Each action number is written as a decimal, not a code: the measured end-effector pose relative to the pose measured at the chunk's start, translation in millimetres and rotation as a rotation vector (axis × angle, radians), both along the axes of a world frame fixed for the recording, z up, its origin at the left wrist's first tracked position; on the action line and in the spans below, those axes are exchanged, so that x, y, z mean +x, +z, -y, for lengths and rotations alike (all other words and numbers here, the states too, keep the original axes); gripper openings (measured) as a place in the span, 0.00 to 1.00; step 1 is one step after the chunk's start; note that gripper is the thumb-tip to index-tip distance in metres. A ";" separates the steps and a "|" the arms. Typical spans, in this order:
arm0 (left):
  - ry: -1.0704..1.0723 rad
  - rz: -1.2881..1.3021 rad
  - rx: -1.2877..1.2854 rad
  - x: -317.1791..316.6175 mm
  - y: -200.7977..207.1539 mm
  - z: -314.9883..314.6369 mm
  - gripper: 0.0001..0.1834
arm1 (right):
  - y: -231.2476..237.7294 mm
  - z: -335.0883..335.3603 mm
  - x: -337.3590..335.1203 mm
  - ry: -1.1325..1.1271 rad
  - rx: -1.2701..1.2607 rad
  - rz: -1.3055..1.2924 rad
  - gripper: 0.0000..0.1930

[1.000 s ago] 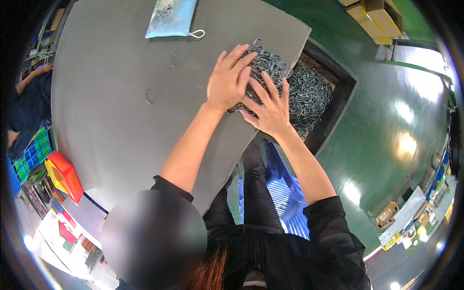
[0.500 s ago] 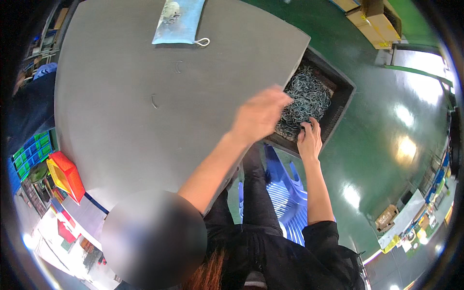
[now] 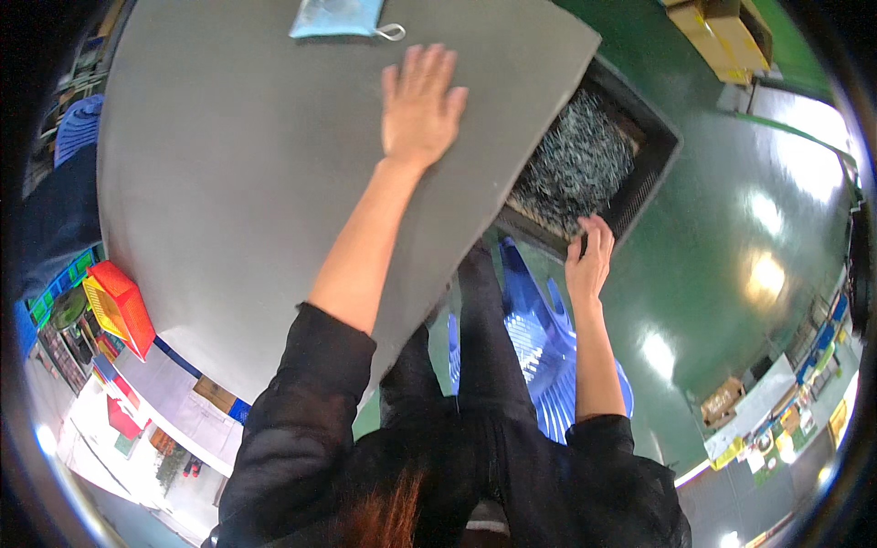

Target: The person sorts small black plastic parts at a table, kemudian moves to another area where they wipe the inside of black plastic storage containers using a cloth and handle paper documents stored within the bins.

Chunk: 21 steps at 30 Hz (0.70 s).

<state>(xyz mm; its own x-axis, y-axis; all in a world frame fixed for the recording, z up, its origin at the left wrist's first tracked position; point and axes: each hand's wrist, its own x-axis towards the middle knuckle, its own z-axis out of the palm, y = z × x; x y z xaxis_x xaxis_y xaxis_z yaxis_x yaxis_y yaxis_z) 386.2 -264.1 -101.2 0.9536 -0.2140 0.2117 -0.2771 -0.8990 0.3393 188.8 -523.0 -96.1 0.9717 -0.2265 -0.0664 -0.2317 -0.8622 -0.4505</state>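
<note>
My left hand (image 3: 420, 114) lies over the grey tabletop (image 3: 219, 183), palm down with its fingers spread, a little below a light blue pouch (image 3: 333, 16) with a white loop. Nothing shows in that hand; what may be under the palm is hidden. My right hand (image 3: 589, 260) is at the near edge of a black crate (image 3: 653, 173), fingers loosely bent and thumb apart, with nothing visible in it. Inside the crate lies a tangled heap of small dark metal hooks or rings (image 3: 580, 151), too blurred to tell exactly.
The crate stands against the table's right edge. Below it is a blue plastic chair (image 3: 539, 365) by my legs. Red and yellow bins (image 3: 123, 306) stand at the left, and cardboard boxes (image 3: 722, 36) are on the green floor at the far right.
My left hand has swung from beside the crate up and left over the table, its fingers spreading. Two small curved pieces on the tabletop can no longer be made out. My right hand barely moved.
</note>
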 end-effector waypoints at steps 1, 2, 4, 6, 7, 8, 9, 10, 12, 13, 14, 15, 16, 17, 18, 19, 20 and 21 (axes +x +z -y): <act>-0.090 -0.025 -0.024 -11.1 4.8 22.8 0.24 | 10.7 0.0 -4.8 -0.040 0.013 0.050 0.13; -0.192 -0.043 -0.053 -21.0 6.3 46.0 0.24 | 14.9 3.2 -11.0 -0.092 0.022 0.108 0.13; -0.371 -0.144 -0.269 -48.8 10.6 82.2 0.23 | 15.2 18.3 -46.7 -0.128 0.022 0.081 0.12; -0.448 -0.209 -0.414 -76.9 17.4 96.9 0.23 | 9.5 36.4 -94.4 -0.144 0.058 -0.046 0.11; -0.441 -0.225 -0.454 -90.7 19.9 98.8 0.22 | -1.4 48.4 -125.1 -0.132 0.070 -0.322 0.19; -0.434 -0.243 -0.491 -102.7 23.0 98.1 0.22 | -4.4 48.6 -145.2 -0.083 0.001 -0.501 0.23; -0.370 -0.260 -0.497 -112.4 25.4 90.8 0.20 | -8.3 48.8 -164.9 -0.032 -0.063 -0.680 0.28; -0.296 -0.219 -0.464 -121.9 27.7 78.9 0.20 | -11.2 46.2 -181.4 0.023 -0.120 -0.861 0.32; -0.180 -0.134 -0.414 -137.4 27.3 50.8 0.18 | -19.6 48.2 -201.6 0.103 -0.110 -1.013 0.41; -0.159 -0.096 -0.370 -143.5 26.2 31.6 0.19 | -26.4 47.7 -207.8 0.114 -0.121 -1.013 0.40; -0.147 -0.077 -0.343 -149.8 26.9 15.3 0.19 | -33.9 48.0 -216.7 0.123 -0.132 -1.015 0.39; -0.139 -0.059 -0.320 -156.6 28.4 2.0 0.20 | -47.4 48.4 -233.1 0.128 -0.189 -0.982 0.37; -0.124 -0.050 -0.277 -163.2 26.8 -12.7 0.20 | -52.8 45.7 -239.7 0.138 -0.189 -0.981 0.37; -0.104 -0.041 -0.238 -172.0 22.9 -25.1 0.20 | -56.3 45.2 -246.0 0.151 -0.196 -0.982 0.36; -0.083 -0.032 -0.201 -181.9 17.8 -34.2 0.21 | -57.6 44.0 -254.8 0.164 -0.203 -0.983 0.36; -0.051 -0.033 -0.179 -192.8 15.0 -42.0 0.21 | -46.7 38.4 -257.2 0.178 -0.243 -0.987 0.35; -0.018 -0.035 -0.157 -203.7 11.4 -48.7 0.21 | -46.8 36.1 -270.8 0.187 -0.231 -0.989 0.35; 0.017 -0.036 -0.134 -213.4 7.5 -54.8 0.21 | -47.1 35.2 -287.0 0.196 -0.220 -0.992 0.35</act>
<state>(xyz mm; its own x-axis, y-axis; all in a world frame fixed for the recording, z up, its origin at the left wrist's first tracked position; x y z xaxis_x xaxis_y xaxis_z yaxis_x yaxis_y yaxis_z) 172.8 -209.3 -93.6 0.9643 -0.1701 0.2027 -0.2479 -0.8490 0.4666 -98.2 -558.2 -143.1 0.5240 -0.1740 -0.8338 -0.2593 -0.9650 0.0384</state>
